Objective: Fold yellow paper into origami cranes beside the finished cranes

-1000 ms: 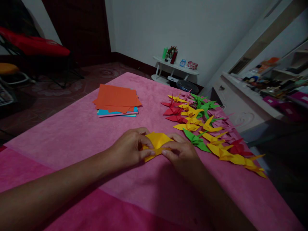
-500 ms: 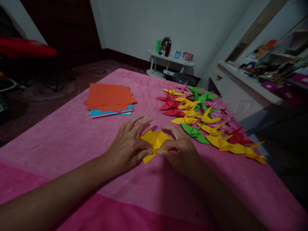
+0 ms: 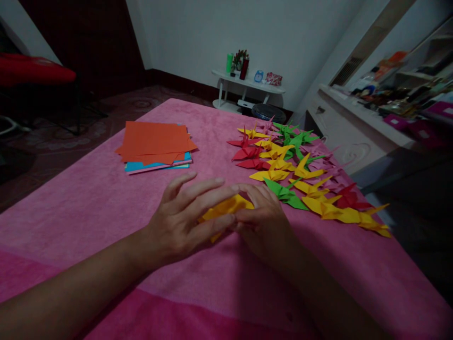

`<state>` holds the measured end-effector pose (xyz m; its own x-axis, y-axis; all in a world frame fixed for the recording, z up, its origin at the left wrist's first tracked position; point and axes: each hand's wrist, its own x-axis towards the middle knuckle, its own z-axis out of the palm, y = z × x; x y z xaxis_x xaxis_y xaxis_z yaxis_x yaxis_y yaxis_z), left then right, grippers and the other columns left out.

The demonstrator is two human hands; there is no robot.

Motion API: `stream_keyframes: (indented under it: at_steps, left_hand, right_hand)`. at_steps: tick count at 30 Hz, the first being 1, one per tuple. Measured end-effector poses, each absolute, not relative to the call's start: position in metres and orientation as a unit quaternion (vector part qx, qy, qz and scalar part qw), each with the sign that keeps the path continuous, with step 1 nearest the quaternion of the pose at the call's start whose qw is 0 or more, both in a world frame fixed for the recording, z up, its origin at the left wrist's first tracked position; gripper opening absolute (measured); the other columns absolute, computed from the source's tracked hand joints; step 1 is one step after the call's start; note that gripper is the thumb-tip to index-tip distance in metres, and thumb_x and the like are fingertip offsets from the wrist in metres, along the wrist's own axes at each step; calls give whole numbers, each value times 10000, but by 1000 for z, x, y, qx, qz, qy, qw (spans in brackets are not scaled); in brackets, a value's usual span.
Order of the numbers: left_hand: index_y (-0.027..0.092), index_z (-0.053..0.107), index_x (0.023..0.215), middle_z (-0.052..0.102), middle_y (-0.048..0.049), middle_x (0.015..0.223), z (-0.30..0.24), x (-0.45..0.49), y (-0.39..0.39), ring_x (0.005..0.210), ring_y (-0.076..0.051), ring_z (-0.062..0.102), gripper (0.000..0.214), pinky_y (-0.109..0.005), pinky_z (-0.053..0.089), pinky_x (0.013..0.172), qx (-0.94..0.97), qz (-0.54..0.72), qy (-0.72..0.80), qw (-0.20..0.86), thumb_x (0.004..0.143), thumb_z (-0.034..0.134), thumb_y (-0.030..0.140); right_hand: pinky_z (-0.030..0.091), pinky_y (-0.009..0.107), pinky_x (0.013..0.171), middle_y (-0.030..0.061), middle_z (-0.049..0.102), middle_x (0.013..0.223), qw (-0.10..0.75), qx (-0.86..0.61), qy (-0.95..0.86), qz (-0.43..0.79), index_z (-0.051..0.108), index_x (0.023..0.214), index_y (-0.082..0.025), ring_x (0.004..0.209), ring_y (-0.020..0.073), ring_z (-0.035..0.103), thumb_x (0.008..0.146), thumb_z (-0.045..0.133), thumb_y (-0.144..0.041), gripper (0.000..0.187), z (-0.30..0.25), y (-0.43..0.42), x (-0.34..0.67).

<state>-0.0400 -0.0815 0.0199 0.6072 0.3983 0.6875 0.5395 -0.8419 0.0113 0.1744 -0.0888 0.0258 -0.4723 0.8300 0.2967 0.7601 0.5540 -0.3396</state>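
A partly folded yellow origami paper [image 3: 230, 206] lies between my hands on the pink cloth, much of it hidden by fingers. My left hand [image 3: 187, 215] reaches across it from the left, fingers stretched over the top and thumb along its near fold. From the right, my right hand [image 3: 264, 217] pinches the near right part between thumb and forefinger. The two hands' fingertips meet near the paper's right side. Close by my right hand lies a green paper crane [image 3: 285, 193].
A stack of orange sheets [image 3: 155, 139] over blue and pink ones lies at the back left. Rows of yellow, red, green and pink cranes [image 3: 279, 163] fill the right side. Beyond the pink-covered surface [image 3: 88, 198] stand a white shelf [image 3: 244, 79] and a cluttered dresser [image 3: 350, 127].
My left hand has slid right over the yellow paper, its thumb now at my right fingertips, covering more of the sheet. My right hand stays about where it was. The view has shifted slightly.
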Motion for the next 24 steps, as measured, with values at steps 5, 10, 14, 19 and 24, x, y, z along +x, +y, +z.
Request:
stream_keyframes:
  at_steps: [5, 10, 14, 19, 24]
  left_hand:
    - [225, 632, 1057, 736, -7, 996, 19, -38, -71, 1039, -199, 606, 213, -430, 271, 1009, -927, -286, -238, 48, 905, 572, 362]
    - [226, 693, 899, 728, -17, 906, 15, -37, -63, 974, -215, 588, 223, -424, 291, 898, -934, -233, -270, -16, 910, 544, 393]
    - [233, 715, 884, 720, -14, 908, 15, -36, -63, 938, -202, 572, 223, -413, 292, 870, -925, -239, -288, -65, 900, 566, 398]
    - [232, 734, 821, 696, -9, 922, 16, -32, -64, 937, -191, 553, 199, -380, 311, 852, -906, -240, -325, -128, 870, 612, 382]
    - [224, 729, 770, 682, -12, 872, 12, -29, -63, 911, -191, 554, 200, -373, 327, 848, -890, -239, -355, -161, 853, 627, 374]
  right_hand:
    - [263, 494, 1083, 24, 593, 1264, 179, -481, -855, 75, 747, 765, -283, 1185, 267, 483, 763, 691, -233, 76, 32, -93, 172]
    - [218, 539, 1103, 16, 612, 1247, 171, -502, -844, 85, 755, 707, -299, 1171, 276, 505, 731, 700, -190, 125, 36, -95, 172]
    - [279, 525, 1067, 39, 624, 1240, 163, -513, -837, 94, 762, 721, -290, 1151, 274, 515, 751, 687, -208, 114, 37, -96, 172]
    - [343, 484, 990, 53, 643, 1205, 185, -537, -814, 125, 762, 723, -269, 1117, 267, 533, 777, 673, -227, 112, 31, -97, 171]
    - [370, 433, 933, 53, 664, 1122, 220, -554, -789, 149, 727, 665, -228, 1039, 242, 561, 792, 634, -198, 160, 26, -96, 169]
